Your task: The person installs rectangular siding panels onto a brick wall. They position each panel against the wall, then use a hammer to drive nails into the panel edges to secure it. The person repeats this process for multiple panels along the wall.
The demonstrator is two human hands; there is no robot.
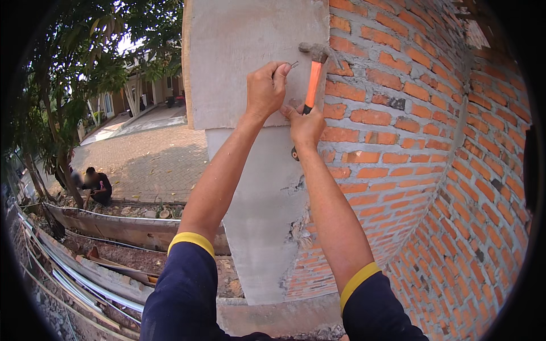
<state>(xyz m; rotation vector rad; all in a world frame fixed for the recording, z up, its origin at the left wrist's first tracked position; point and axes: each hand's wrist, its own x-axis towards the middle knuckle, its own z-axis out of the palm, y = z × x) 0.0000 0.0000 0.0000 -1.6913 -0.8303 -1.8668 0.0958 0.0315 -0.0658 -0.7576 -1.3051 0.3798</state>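
Note:
My left hand point(265, 88) is closed in a pinch in front of the grey plastered upper face point(239, 34) of a pillar. A thin metal nail point(293, 65) sticks out between its thumb and forefinger; I cannot tell whether more than one is held. Just to the right, my right hand point(307, 126) is wrapped around the black grip of a claw hammer point(313, 85) with an orange shaft. The hammer stands upright, its steel head level with the nail and a small gap away, near the edge where plaster meets brick.
An orange brick wall point(392, 113) runs along the right and turns a corner. Below the hands is a lower plastered face point(256, 187) with a ragged right edge. Pipes and boards point(96, 284) lie at lower left. A person point(99, 186) crouches by a paved road point(148, 159), near trees.

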